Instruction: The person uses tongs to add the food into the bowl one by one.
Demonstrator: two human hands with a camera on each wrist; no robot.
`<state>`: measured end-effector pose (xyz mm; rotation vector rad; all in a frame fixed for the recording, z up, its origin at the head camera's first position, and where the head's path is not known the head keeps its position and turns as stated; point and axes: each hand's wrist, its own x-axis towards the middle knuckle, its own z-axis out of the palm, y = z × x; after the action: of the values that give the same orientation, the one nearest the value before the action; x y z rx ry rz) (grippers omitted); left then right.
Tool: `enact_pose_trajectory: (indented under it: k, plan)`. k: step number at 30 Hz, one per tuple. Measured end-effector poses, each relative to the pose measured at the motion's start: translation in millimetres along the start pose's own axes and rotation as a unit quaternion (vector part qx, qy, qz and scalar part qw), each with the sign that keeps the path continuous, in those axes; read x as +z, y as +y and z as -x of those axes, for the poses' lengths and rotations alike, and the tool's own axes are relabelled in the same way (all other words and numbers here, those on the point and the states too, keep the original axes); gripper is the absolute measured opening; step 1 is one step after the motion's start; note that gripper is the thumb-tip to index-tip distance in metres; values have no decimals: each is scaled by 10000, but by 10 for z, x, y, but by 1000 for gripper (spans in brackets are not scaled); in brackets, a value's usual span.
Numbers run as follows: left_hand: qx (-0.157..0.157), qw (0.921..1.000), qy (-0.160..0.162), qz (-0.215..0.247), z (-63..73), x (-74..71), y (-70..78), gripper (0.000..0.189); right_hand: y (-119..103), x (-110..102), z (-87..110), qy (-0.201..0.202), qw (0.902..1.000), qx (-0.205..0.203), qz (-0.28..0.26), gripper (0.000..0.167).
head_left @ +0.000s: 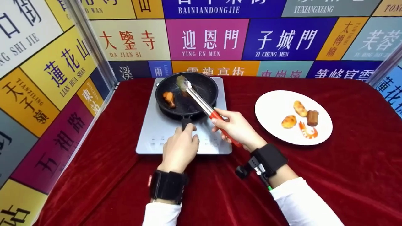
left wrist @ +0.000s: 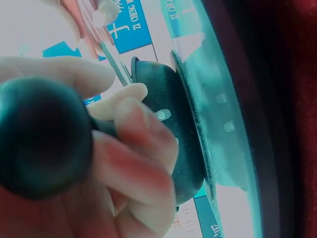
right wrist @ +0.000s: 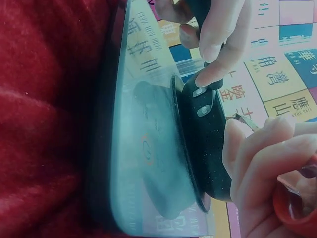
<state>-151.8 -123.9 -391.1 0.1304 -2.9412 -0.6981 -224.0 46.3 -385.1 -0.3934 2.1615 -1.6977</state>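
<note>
My left hand grips the black handle of a frying pan; in the left wrist view the fingers curl round it. With my right hand I hold red-handled metal tongs, whose tips reach into the far part of the pan. A pale tan-green piece is at the tips, too blurred to tell whether they pinch it. Just below it shows a brownish piece. A browned chicken drumstick lies at the pan's left side.
The pan sits on a silver induction cooktop. To its right, a white oval plate bears two browned oval pieces, a brown chunk and a shrimp. Dark red cloth covers the table. Panels with lettering stand behind and left.
</note>
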Motion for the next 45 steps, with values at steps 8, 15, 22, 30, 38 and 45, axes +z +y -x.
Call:
enact_pose_trajectory:
  k: [8, 15, 22, 30, 38, 45]
  plan:
    - [-70, 9999, -72, 21, -8, -1, 1, 29, -64, 86, -109, 342, 9939, -114, 1041, 52]
    - [-106, 9999, -84, 34, 0, 22, 15, 32, -99, 132, -176, 512, 9781, -174, 2008, 53]
    - [-44, 10000, -59, -5, -14, 18, 40, 30, -178, 128, -262, 459, 9612, -408, 2691, 53]
    - [-23, 10000, -93, -5, -19, 16, 33, 32, -255, 138, -348, 326, 9530, -352, 2992, 52]
    - [-59, 10000, -68, 36, -15, 3, 16, 32, -328, 170, -414, 166, 9457, -304, 3231, 53]
    - [-18, 10000, -17, 4, -16, -5, -7, 31, -376, 189, -449, -18, 9413, -260, 3366, 54]
